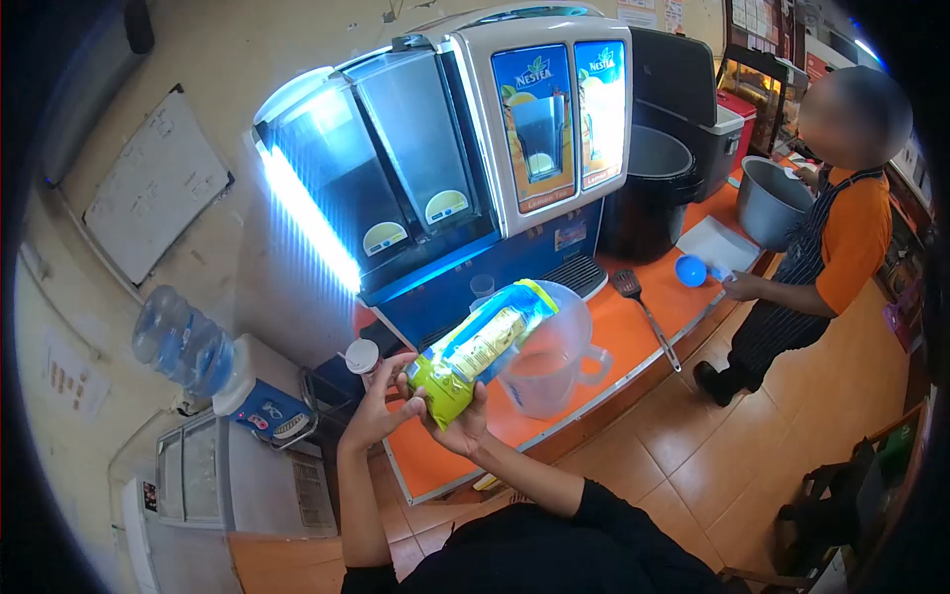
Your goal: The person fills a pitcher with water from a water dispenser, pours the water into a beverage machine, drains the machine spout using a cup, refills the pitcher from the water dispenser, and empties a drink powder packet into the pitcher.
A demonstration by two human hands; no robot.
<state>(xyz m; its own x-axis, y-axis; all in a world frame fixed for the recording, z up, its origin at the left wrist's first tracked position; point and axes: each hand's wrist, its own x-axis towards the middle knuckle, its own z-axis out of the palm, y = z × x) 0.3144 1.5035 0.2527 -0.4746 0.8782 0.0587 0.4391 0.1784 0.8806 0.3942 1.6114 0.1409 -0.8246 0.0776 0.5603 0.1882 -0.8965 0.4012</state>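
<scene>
Both my hands hold a green, yellow and blue foil packet (477, 348) in front of the drink dispenser. My left hand (379, 404) has its fingers and thumb at the packet's green lower end. From beneath, my right hand (458, 420) supports the same end, its fingers partly hidden by the foil. The packet's far end overlaps the rim of a clear plastic pitcher (564, 368) on the orange counter (450, 457). Close beyond my left hand stands a container with a white lid (363, 354). A small clear cup (482, 287) is by the dispenser.
The dispenser (475, 129) fills the back of the counter. A slotted turner (648, 319) lies right of the pitcher. A co-worker (841, 228) holds a blue scoop (692, 270) near a large metal pot (777, 203). A water cooler (262, 386) stands at left.
</scene>
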